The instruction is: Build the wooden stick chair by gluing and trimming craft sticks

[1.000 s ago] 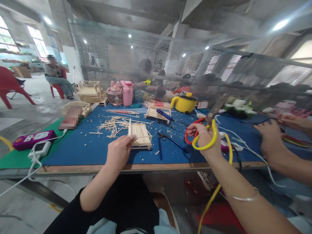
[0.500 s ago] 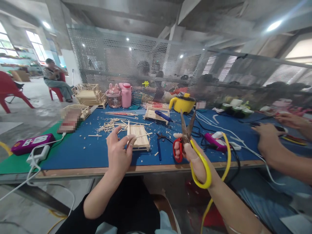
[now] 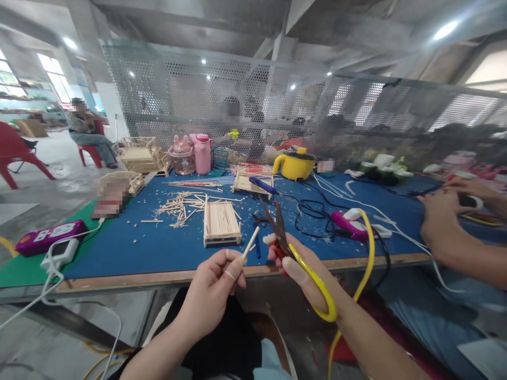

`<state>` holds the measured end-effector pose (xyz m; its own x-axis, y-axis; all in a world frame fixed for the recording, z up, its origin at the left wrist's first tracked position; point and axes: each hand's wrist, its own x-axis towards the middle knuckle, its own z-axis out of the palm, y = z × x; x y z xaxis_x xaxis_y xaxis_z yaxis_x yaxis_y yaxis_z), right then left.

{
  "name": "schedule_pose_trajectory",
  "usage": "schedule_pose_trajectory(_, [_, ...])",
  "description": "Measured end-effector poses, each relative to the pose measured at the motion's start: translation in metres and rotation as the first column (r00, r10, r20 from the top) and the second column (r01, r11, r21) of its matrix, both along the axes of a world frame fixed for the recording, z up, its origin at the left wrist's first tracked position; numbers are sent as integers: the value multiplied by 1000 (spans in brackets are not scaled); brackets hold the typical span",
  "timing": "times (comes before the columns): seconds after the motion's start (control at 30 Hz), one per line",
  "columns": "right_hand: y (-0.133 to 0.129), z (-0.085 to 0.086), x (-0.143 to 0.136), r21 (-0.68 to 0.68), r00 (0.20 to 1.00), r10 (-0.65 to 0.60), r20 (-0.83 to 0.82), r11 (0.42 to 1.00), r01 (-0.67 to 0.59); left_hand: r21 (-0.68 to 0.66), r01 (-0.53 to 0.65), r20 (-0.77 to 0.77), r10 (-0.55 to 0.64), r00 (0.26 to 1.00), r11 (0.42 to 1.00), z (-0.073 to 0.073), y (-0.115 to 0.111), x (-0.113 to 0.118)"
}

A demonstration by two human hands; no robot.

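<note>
Between the fingertips of my left hand point(image 3: 219, 282) is a thin wooden stick point(image 3: 251, 243), tilted up to the right. My right hand point(image 3: 303, 269) grips scissors point(image 3: 280, 227) with a yellow handle and a red one; their blades point up and stand slightly apart, just right of the stick. A small stick-built frame point(image 3: 222, 221) with a slatted top rests on the blue mat beyond my left hand. Behind it to the left lies a pile of loose sticks point(image 3: 184, 206). A pair of blue-handled pliers point(image 3: 258, 245) lies partly hidden near the scissors.
A blue-handled tool point(image 3: 262, 184) rests on another stick frame. Farther back stand a yellow pot point(image 3: 296, 164) and a pink flask point(image 3: 202, 155). Cables and a purple power strip point(image 3: 350, 226) lie at right, near another person's hands point(image 3: 443, 211). A phone point(image 3: 111, 198) sits at left.
My left hand has left the stick frame and come down toward me with a stick. My right hand has moved left with the scissors, whose blades are closer together.
</note>
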<state>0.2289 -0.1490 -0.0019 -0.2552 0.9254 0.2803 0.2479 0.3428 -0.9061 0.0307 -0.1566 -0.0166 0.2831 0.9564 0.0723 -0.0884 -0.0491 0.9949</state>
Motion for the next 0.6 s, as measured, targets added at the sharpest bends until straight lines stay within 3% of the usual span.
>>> schedule_pose_trajectory(0.13, [3,10,-18,-73,959,-111,-262,993,94,-35,143,-18,-144,989,989,1,-7,0])
schedule_pose_trajectory(0.23, [5,18,-31,-64,929,-148,-339,989,134,-47,202,5,-202,979,978,-1,-7,-1])
schedule_pose_trajectory(0.47, [5,22,-41,91,974,-89,-209,990,110,-50,317,192,-302,934,947,7,10,-1])
schedule_pose_trajectory(0.6, [6,21,-41,144,991,-82,-101,985,97,-49,238,148,-229,962,970,10,16,4])
